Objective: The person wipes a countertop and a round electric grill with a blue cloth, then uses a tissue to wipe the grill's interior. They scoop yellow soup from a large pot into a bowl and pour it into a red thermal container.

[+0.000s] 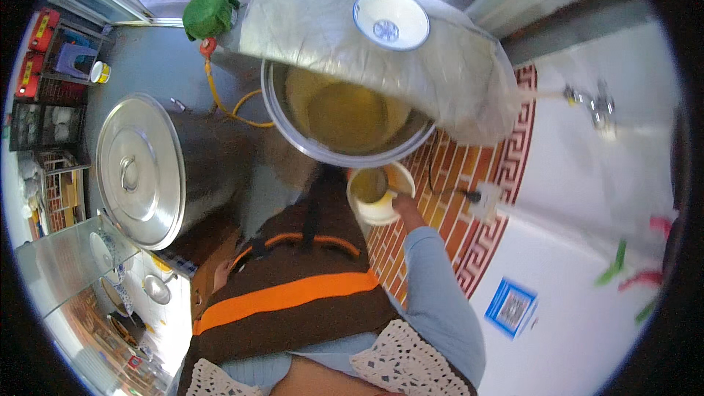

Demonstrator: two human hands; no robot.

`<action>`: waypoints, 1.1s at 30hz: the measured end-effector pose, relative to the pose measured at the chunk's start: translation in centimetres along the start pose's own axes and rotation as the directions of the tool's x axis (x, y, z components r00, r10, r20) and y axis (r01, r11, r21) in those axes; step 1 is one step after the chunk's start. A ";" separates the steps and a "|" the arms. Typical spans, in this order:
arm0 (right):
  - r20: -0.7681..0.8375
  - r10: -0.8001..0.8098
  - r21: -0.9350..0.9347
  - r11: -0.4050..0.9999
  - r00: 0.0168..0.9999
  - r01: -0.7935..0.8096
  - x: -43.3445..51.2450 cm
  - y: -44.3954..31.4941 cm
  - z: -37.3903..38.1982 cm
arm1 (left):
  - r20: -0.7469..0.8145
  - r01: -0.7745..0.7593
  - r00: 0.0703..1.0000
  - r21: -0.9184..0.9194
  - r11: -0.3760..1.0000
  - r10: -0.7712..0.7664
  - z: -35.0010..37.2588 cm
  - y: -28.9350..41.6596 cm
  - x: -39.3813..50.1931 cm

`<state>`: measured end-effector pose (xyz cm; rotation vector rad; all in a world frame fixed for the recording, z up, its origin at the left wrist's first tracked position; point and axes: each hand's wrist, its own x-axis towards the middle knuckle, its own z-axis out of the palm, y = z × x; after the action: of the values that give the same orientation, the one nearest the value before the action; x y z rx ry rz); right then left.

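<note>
My right hand (406, 210) reaches into a white plastic bucket (407, 179) that stands against the brick-patterned wall. A round, brownish bowl-shaped vessel (369, 184) sits in the bucket just beyond my fingers. Whether my fingers grip it or only come near it is too blurred to tell. Only a sliver of my left hand (221, 275) shows at the left side of my brown apron (297, 308); its fingers are hidden. Ahead of me is a large metal pot (352, 162) with yellowish-brown liquid (349, 118), partly covered by a plastic-wrapped board (319, 27).
A blue-rimmed bowl (391, 19) rests on the wrapped board. At left stands a tall steel pot with a lid (140, 170). An orange hose (214, 93) runs from a green-covered object (209, 14) toward the large pot. A tap (591, 102) and a plugged-in socket (487, 201) are on the right wall.
</note>
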<state>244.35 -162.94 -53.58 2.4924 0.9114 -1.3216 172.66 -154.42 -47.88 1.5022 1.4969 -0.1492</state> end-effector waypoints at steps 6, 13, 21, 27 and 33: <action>0.040 -0.260 -0.441 0.862 0.965 0.251 8.0 2.9 3.7 | -0.014 0.045 0.999 0.173 0.984 -0.044 2.0 -3.4 -1.4; -0.102 0.134 -0.404 0.900 0.986 -0.164 11.0 3.6 10.8 | 0.015 0.253 0.967 0.055 0.966 -0.254 1.7 -1.0 -3.5; 0.450 0.077 0.494 0.809 0.890 -0.320 11.5 0.5 17.4 | -0.012 0.144 0.990 0.141 0.979 -0.143 1.0 -3.4 -3.0; 0.168 0.253 0.972 0.120 0.953 -0.203 8.7 -4.2 17.1 | -0.060 0.086 0.995 0.117 0.989 -0.079 -1.1 -4.5 -1.4; -0.341 0.322 0.583 0.809 0.883 -0.070 -5.1 -4.3 12.2 | -0.115 0.016 0.993 0.000 1.000 -0.016 -2.9 -0.8 2.1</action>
<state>231.22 -166.83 -56.17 3.3136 0.3038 -1.1006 170.98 -151.19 -48.17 1.5215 1.6010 -0.0740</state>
